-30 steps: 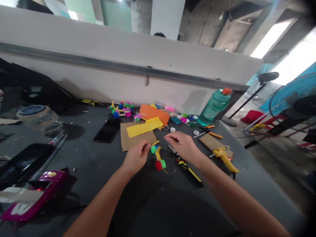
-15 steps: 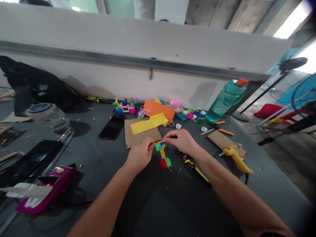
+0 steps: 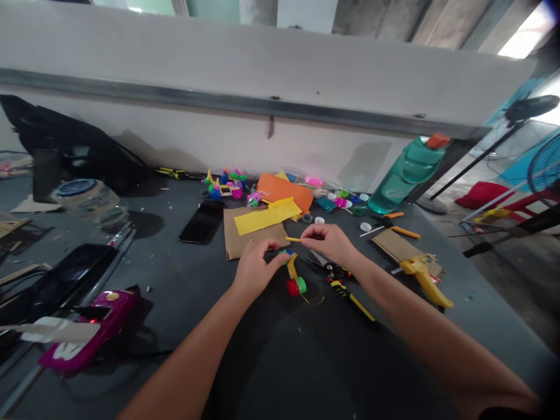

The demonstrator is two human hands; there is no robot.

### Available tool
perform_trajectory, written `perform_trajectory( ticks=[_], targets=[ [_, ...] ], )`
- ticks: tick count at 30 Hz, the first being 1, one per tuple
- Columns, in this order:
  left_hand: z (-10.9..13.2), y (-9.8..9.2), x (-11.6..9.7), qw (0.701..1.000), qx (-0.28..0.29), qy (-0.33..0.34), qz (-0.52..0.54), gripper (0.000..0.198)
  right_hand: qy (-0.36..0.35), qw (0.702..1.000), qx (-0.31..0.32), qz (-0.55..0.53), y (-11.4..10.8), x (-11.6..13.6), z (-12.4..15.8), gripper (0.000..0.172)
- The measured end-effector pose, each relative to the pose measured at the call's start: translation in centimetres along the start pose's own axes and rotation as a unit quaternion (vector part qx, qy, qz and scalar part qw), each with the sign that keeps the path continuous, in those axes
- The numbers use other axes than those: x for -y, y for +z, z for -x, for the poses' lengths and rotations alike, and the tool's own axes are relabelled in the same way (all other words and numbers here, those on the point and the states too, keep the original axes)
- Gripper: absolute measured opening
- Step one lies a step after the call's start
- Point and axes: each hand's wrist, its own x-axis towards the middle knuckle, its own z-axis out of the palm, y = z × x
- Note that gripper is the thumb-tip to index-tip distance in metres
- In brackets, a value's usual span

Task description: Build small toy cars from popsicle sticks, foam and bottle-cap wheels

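Note:
Between the thumb and fingertips of my right hand (image 3: 330,242) is a thin yellow stick (image 3: 293,239), its free end pointing left. My left hand (image 3: 257,265) has its thumb and index finger apart, just left of the stick's end and close to a small wheeled toy (image 3: 292,268). That toy has a yellow body, with a red and a green cap at its near end; its blue and green far end is partly hidden by my left hand. Under my right hand lies a pair of scissors (image 3: 322,261), beside a yellow-and-black handled tool (image 3: 353,300).
Cardboard (image 3: 231,242) with a yellow paper strip (image 3: 266,217) lies behind my hands, a phone (image 3: 202,221) to its left. A yellow glue gun (image 3: 422,280) and a teal bottle (image 3: 405,175) stand right. A magenta power strip (image 3: 94,332) and clear jar (image 3: 90,201) are left.
My left hand has let go of the yellow stick and opened, moving slightly away. The stick stays in my right hand, now lifted clear of the toy. The view has shifted slightly.

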Motion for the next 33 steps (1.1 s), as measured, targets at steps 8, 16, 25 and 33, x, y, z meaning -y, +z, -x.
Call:
perform_trajectory(
  ticks=[8,16,25,33],
  targets=[
    [-0.3,2.2,0.7,0.999,0.042,0.021,-0.020,0.011,0.000,1.000,-0.007,-0.028,0.8,-1.3,1.3,0.012],
    [-0.5,2.0,0.6,0.999,0.045,0.023,-0.020,0.006,0.023,1.000,0.001,-0.005,0.4,-0.6,1.8,0.014],
    [-0.2,1.5,0.6,0.998,0.037,0.018,-0.041,0.019,0.005,0.999,0.003,0.043,0.4,-0.2,1.1,0.012],
    [-0.2,0.1,-0.2,0.995,-0.099,0.015,-0.012,0.010,-0.015,0.997,0.062,0.051,-0.9,1.1,-0.6,0.010]
  ],
)
